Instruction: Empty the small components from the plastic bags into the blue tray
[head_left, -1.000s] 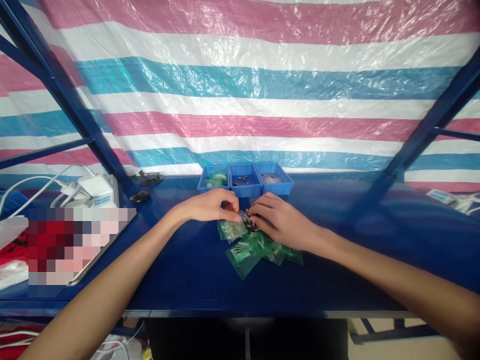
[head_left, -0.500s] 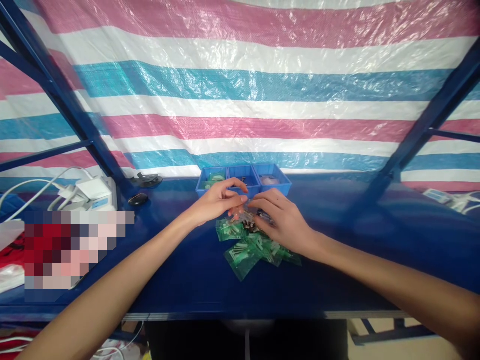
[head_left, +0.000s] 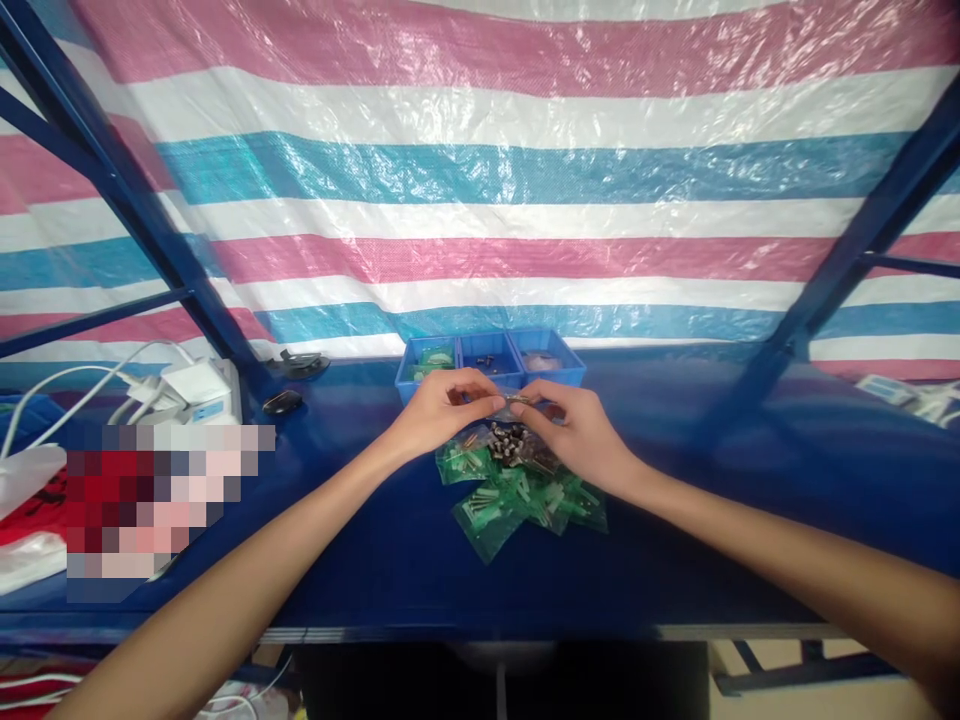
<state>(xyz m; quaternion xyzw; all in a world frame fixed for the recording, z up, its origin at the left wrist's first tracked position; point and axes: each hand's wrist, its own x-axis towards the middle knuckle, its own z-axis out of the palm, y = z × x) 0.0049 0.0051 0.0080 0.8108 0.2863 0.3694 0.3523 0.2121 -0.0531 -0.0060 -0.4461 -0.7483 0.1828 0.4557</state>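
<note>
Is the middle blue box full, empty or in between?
In between, nearer empty: a few small dark pieces lie in the middle blue box, with blue floor showing around them.

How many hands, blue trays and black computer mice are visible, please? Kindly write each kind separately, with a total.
Left hand and right hand: 2
Blue trays: 3
Black mouse: 1
Total: 6
The green bags overlap too much to count.

Pinched item (head_left: 511, 408) part hidden, too sm. to ID.
</note>
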